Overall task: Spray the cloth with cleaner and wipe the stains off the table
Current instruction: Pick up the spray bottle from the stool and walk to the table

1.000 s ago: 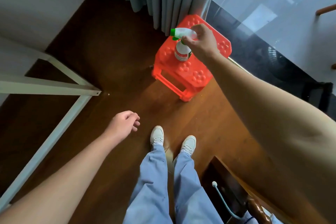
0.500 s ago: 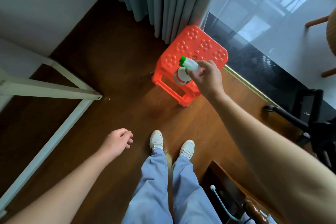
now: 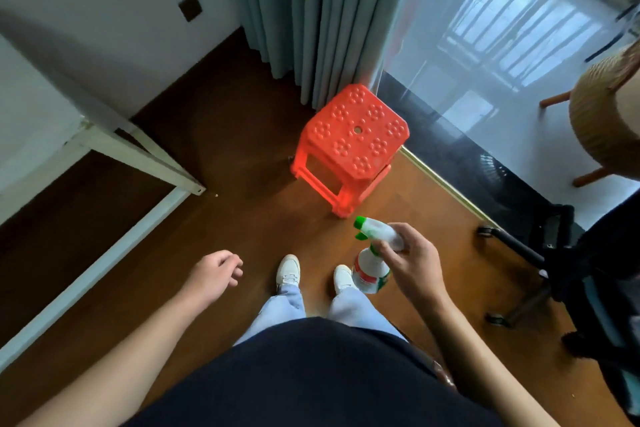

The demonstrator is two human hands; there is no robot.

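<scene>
Fingers (image 3: 388, 250) of the right hand (image 3: 414, 269) grip the spray bottle (image 3: 370, 270) neck; left hand (image 3: 214, 274) loosely curled, empty.

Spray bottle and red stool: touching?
Apart. The head view shows the spray bottle gripped in the right hand, nearer the person, with a strip of wooden floor visible between it and the red stool.

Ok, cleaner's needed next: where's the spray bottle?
The spray bottle is in the right hand, right of centre in the head view, beside the white shoes.
</scene>
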